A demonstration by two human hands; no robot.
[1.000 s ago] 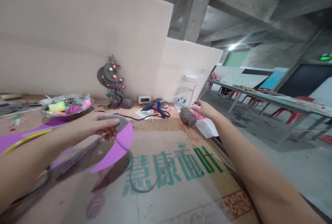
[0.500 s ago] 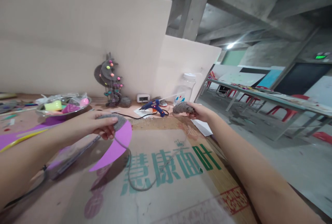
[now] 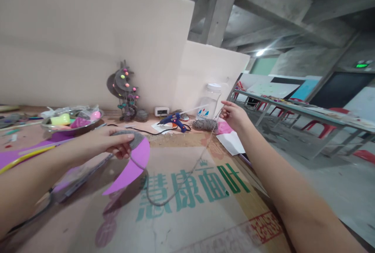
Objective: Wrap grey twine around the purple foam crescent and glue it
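Note:
My left hand (image 3: 118,143) is closed on a purple paper crescent (image 3: 134,173). Grey yarn (image 3: 133,138) covers the crescent's upper end, under my thumb. From there a loose yarn strand (image 3: 159,205) sags over the cardboard and rises towards my right hand (image 3: 233,114). The right fingers are pinched together around that strand, raised above the table. Just left of them, the grey yarn ball (image 3: 205,124) lies on the table, apart from my hand.
A blue glue gun (image 3: 175,120) lies behind the cardboard (image 3: 187,225), near a small white clock (image 3: 161,111) and a clear plastic jar (image 3: 209,98). Further left stand a decorated grey moon ornament (image 3: 125,83) and a metal bowl (image 3: 77,131) of craft pieces. White paper (image 3: 231,143) lies at right.
My right hand has let go of the yarn ball, which now lies on the table. It has risen slightly with the strand. The left hand and crescent have barely moved.

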